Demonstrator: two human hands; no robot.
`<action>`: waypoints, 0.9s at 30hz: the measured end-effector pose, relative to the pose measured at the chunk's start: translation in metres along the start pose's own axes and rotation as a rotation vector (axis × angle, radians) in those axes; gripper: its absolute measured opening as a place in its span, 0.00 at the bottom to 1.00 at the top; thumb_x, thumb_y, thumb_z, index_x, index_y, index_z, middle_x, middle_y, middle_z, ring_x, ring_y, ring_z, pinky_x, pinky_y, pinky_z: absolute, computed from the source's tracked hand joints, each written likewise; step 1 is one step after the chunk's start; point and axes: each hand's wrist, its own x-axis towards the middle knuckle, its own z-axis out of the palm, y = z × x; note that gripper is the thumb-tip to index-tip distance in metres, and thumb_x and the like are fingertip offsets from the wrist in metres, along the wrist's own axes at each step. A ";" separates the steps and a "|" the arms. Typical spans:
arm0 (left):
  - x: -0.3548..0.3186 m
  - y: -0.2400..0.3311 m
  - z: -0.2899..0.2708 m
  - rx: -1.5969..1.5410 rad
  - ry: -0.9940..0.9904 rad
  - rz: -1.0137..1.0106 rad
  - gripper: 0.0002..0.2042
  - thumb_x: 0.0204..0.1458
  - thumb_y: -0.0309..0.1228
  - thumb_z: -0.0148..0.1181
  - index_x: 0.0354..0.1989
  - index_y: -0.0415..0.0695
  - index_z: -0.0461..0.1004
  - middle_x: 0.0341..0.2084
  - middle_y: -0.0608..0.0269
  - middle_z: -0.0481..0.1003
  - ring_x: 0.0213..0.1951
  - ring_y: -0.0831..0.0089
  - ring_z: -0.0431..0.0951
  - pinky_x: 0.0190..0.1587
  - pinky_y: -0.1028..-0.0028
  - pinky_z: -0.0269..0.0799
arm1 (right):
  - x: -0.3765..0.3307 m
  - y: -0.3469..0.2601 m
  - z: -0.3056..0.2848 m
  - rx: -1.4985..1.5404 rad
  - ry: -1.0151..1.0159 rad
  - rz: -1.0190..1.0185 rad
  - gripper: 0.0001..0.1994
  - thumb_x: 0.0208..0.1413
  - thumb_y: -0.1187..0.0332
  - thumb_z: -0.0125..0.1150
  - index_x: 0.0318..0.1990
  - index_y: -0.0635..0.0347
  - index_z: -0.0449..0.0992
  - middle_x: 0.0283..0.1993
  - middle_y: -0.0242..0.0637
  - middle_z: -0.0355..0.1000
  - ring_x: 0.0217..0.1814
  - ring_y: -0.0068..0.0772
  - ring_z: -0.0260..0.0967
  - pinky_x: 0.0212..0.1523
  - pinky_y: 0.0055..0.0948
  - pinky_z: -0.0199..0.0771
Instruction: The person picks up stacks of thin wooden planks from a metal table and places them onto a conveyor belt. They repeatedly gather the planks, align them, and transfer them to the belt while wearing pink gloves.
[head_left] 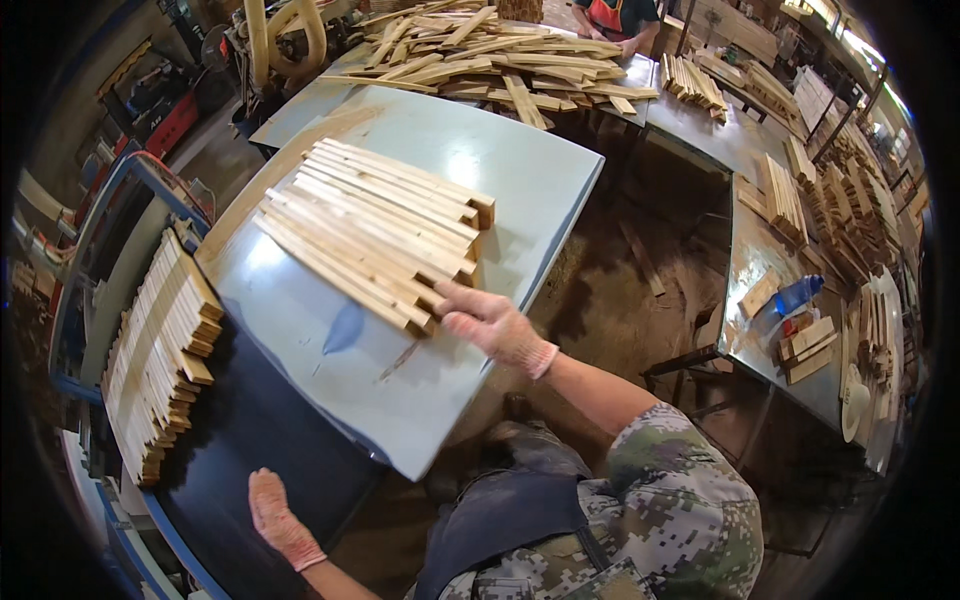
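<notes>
My right hand point(492, 323), in a pale glove with a reddish cuff, reaches over the grey tabletop point(540, 190). Its stretched fingertips touch the near right ends of a row of wooden strips point(370, 235) laid side by side. The strips' ends are uneven. Lower left, my left hand point(283, 520), gloved the same way, is above a dark belt-like surface point(270, 420) and holds nothing; its fingers are extended. Beyond it, on the left of that surface, lies another row of wooden strips point(160, 350) with staggered ends.
A blue metal frame point(70, 310) borders the left side. At the back, a big heap of loose strips point(490, 60) covers a table, with a person point(620, 20) behind it. On the right, a bench holds a blue bottle point(798, 295) and short wood pieces point(808, 348).
</notes>
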 end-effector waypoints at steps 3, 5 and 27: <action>-0.007 -0.030 0.093 0.008 -0.095 -0.076 0.23 0.71 0.30 0.55 0.69 0.28 0.68 0.62 0.43 0.76 0.63 0.59 0.78 0.70 0.64 0.74 | 0.016 0.032 -0.079 0.017 0.183 -0.006 0.29 0.67 0.69 0.67 0.74 0.66 0.68 0.56 0.40 0.81 0.56 0.26 0.77 0.58 0.27 0.80; -0.007 -0.046 0.135 -0.029 -0.177 -0.126 0.22 0.72 0.31 0.52 0.68 0.28 0.70 0.62 0.43 0.77 0.64 0.58 0.78 0.72 0.59 0.71 | 0.030 0.036 -0.114 -0.058 0.203 0.029 0.30 0.68 0.68 0.66 0.75 0.65 0.67 0.58 0.40 0.80 0.58 0.28 0.77 0.61 0.28 0.78; -0.006 -0.073 0.236 0.136 -0.120 -0.277 0.21 0.72 0.33 0.56 0.66 0.31 0.72 0.59 0.46 0.79 0.62 0.59 0.79 0.69 0.58 0.73 | 0.246 0.045 -0.236 -0.731 -0.077 0.066 0.34 0.63 0.60 0.64 0.78 0.40 0.64 0.58 0.51 0.80 0.54 0.50 0.81 0.60 0.40 0.80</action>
